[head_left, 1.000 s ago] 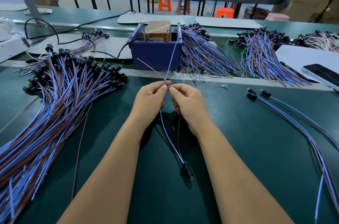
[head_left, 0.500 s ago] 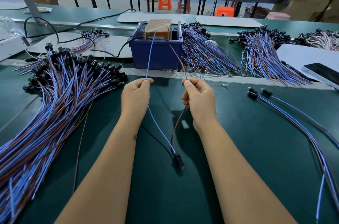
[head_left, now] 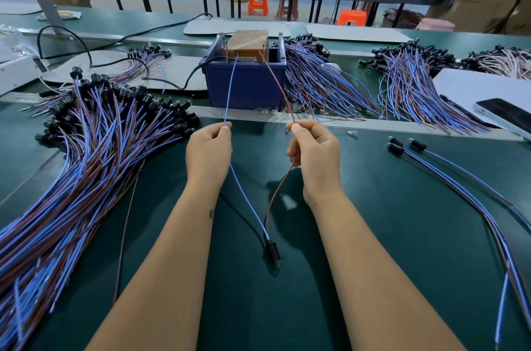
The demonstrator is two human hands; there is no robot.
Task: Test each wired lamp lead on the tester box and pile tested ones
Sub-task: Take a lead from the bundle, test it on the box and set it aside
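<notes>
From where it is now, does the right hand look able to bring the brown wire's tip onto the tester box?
Probably yes. The right hand pinches the brown wire, whose tip already reaches up near the tester box, with nothing between them.

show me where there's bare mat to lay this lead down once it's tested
Bare green mat lies between the right hand and the few loose leads at right, and near the front edge between the forearms. Crowded: the big lead pile fills the left, and bundles flank the blue tester box behind the rail.
</notes>
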